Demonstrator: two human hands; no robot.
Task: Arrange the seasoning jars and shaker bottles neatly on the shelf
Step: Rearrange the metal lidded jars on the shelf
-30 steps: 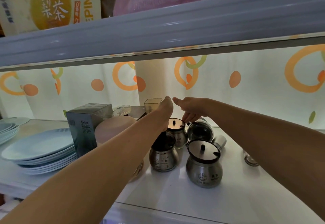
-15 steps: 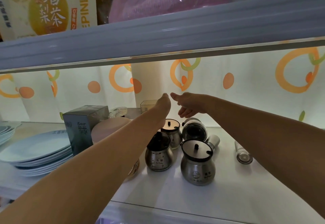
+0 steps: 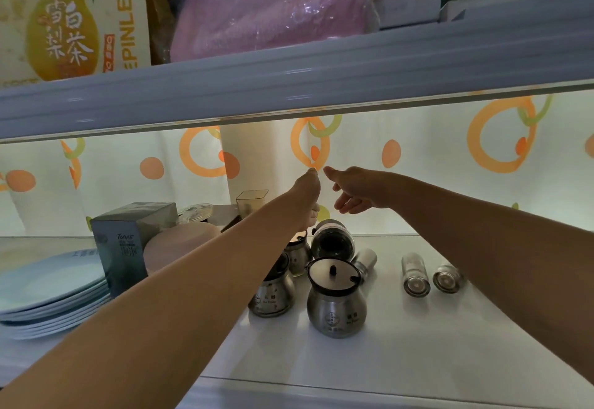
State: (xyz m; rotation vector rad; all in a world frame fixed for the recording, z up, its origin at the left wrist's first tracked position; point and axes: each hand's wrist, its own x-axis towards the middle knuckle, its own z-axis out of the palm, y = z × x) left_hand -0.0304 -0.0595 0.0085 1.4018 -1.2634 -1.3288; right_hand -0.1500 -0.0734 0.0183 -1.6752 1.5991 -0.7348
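Several steel seasoning jars stand grouped on the white shelf (image 3: 418, 354): a front jar (image 3: 336, 307) with a black-knobbed lid, a left jar (image 3: 273, 294) partly behind my left forearm, and a small back jar (image 3: 297, 256). Another jar (image 3: 332, 241) lies tipped on its side. Three shaker bottles (image 3: 364, 262) (image 3: 414, 275) (image 3: 446, 277) lie flat. My left hand (image 3: 307, 198) hovers above the back jars with its fingers hidden behind the wrist. My right hand (image 3: 353, 190) hangs above the tipped jar, fingers spread, holding nothing.
A stack of pale blue plates (image 3: 48, 293) sits at the left, with a grey-green box (image 3: 128, 244) and a pink bowl (image 3: 180, 244) beside it. A clear cup (image 3: 252, 199) stands behind. The upper shelf's rail (image 3: 289, 87) overhangs closely. A patterned curtain backs the shelf.
My right hand has lifted up from the tipped jar and spread its fingers. My left hand has risen slightly. The view has shifted, bringing two shaker bottles at the right into sight.
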